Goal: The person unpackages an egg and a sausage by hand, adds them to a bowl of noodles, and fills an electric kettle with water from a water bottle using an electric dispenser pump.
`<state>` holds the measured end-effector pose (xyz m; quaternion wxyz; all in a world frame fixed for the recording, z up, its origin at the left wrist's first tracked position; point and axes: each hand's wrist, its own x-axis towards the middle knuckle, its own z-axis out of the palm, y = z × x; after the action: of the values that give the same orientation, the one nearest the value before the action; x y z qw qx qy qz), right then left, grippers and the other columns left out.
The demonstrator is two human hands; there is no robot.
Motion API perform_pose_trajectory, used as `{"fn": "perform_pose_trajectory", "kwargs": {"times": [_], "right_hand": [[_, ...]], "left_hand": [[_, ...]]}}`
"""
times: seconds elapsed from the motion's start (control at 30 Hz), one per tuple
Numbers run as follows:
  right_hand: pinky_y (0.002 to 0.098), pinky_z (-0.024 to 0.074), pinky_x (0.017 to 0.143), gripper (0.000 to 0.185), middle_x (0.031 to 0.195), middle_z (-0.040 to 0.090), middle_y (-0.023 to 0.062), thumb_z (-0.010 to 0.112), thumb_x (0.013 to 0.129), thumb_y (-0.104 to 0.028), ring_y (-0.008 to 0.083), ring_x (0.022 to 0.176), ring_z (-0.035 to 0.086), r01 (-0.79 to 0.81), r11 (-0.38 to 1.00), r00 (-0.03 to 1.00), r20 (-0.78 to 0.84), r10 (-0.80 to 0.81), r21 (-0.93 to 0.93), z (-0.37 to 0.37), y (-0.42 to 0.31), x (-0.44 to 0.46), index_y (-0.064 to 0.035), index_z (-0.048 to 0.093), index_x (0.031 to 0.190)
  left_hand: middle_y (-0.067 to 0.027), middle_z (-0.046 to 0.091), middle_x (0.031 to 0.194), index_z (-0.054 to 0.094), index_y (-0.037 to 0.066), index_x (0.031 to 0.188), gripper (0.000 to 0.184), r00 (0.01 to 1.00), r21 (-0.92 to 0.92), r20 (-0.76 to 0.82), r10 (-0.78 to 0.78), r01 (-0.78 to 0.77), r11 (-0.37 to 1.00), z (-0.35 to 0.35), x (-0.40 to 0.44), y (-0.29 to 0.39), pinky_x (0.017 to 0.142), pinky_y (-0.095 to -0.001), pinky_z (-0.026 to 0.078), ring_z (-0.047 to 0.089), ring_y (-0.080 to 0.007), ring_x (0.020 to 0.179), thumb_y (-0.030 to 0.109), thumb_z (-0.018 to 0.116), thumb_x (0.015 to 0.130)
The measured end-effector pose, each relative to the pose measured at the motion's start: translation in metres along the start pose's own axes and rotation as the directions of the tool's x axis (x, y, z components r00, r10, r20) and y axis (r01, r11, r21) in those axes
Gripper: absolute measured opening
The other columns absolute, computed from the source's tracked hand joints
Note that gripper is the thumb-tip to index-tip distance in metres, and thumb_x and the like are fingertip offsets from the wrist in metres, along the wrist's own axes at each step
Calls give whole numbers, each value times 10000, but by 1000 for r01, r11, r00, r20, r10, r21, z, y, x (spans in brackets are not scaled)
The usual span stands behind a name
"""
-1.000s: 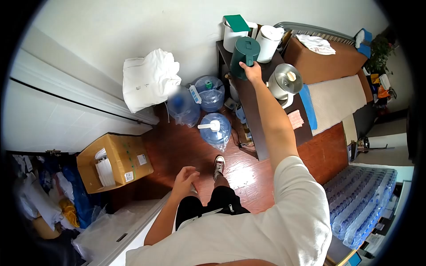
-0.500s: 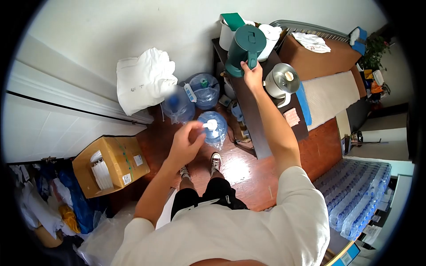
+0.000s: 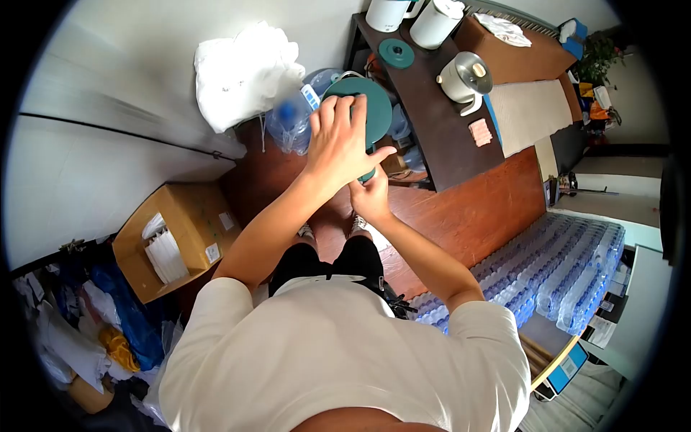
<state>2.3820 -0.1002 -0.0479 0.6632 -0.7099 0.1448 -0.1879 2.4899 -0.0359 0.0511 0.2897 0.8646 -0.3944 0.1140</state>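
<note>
My right hand [image 3: 371,196] is wrapped around the handle of a dark green kettle [image 3: 377,109], held up off the table. Over the kettle's lid lies my left hand [image 3: 337,142], fingers stretched and thumb apart, covering part of the top. Whether the lid is raised at all is hidden by the hand. On the dark table stays the green kettle base [image 3: 396,53]. Behind the kettle, large clear-blue water bottles [image 3: 289,128] stand on the floor, partly hidden. A white-and-blue label or device shows beside the left fingers.
The dark table [image 3: 461,155] holds white appliances [image 3: 436,25], a cream pot with a metal lid [image 3: 464,78] and a pink cloth [image 3: 480,132]. A white bag [image 3: 245,75] is by the wall. A cardboard box [image 3: 191,216] stands left; packed water bottles [image 3: 536,263] are right.
The kettle has left its base and moved left and down in view, in my right hand. My left hand has risen from above the near water bottle to the kettle's lid.
</note>
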Motion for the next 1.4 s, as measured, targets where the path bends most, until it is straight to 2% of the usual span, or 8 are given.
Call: {"fn": "perform_pose_trajectory", "kwargs": {"times": [0.3, 0.53, 0.77, 0.93, 1.03, 1.13, 1.3, 1.4], "right_hand": [[352, 489, 859, 376, 1060, 659, 185, 659, 839, -19, 259, 999, 645, -36, 998, 993, 117, 30, 45, 49, 62, -44, 46, 545, 1191], [396, 505, 757, 307, 1018, 647, 182, 637, 830, -28, 340, 925, 641, 389, 901, 908, 247, -339, -190, 68, 235, -66, 25, 567, 1124], [387, 510, 779, 268, 1015, 658, 167, 638, 826, -51, 304, 921, 642, 218, 971, 853, 466, -236, 93, 78, 376, -94, 10, 604, 1085], [381, 513, 796, 244, 1013, 666, 157, 639, 824, -67, 278, 918, 642, -2, 934, 861, 476, -180, 357, 82, 443, -91, -1, 629, 1058], [379, 511, 794, 223, 998, 672, 155, 638, 803, -44, 257, 912, 645, 304, 944, 819, 471, -328, 128, 80, 461, -80, 6, 638, 1021], [354, 510, 764, 165, 908, 672, 136, 575, 833, 11, 248, 835, 640, 273, 947, 829, 457, -322, 170, 85, 478, -75, 19, 625, 990], [370, 473, 864, 329, 1115, 592, 167, 547, 835, 62, 297, 1012, 579, 386, 912, 752, 525, -398, 139, 77, 522, -62, 22, 540, 1162], [397, 435, 908, 395, 1117, 519, 204, 538, 787, 95, 358, 1022, 520, 401, 909, 731, 558, -393, 115, 76, 550, -46, 25, 484, 1171]], "left_hand": [[-82, 553, 1125, 618, 77, 1142, 603, 979, -53, -190, -79, 70, 996, 38, -99, -60, 934, -452, 328, 431, -317, 1072, 344, 838, 648], [100, 622, 1098, 673, 266, 943, 258, 761, 427, -592, 265, 18, 904, 135, -212, -90, 810, -363, 318, 416, -197, 1001, 337, 771, 714], [-71, 571, 1163, 715, 133, 1031, 289, 627, 237, -745, 226, -68, 969, 285, -322, -138, 790, -418, 520, 609, -324, 1013, 245, 669, 769], [-136, 578, 1105, 602, 21, 1089, 370, 774, 137, -600, 203, -150, 979, 348, -393, -176, 847, -386, 492, 615, -281, 954, 131, 700, 749], [-146, 479, 1201, 365, -3, 1275, 551, 711, -473, -602, -364, 50, 880, 405, -417, -191, 911, -368, 437, 499, -233, 1121, 37, 684, 828], [-111, 568, 1156, 427, -17, 1263, 530, 750, -738, -254, -611, 258, 624, 411, -405, -207, 838, -312, 479, 565, -159, 1029, 123, 726, 849], [-96, 637, 1049, 550, -23, 1166, 397, 787, -750, -132, -602, 318, 580, 431, -379, -227, 799, -294, 496, 606, -146, 906, 139, 728, 851], [-160, 567, 1013, 545, -30, 1119, 381, 853, -430, -164, -495, 390, 814, 431, -364, -238, 824, -379, 462, 576, -267, 924, 161, 724, 842]]}}
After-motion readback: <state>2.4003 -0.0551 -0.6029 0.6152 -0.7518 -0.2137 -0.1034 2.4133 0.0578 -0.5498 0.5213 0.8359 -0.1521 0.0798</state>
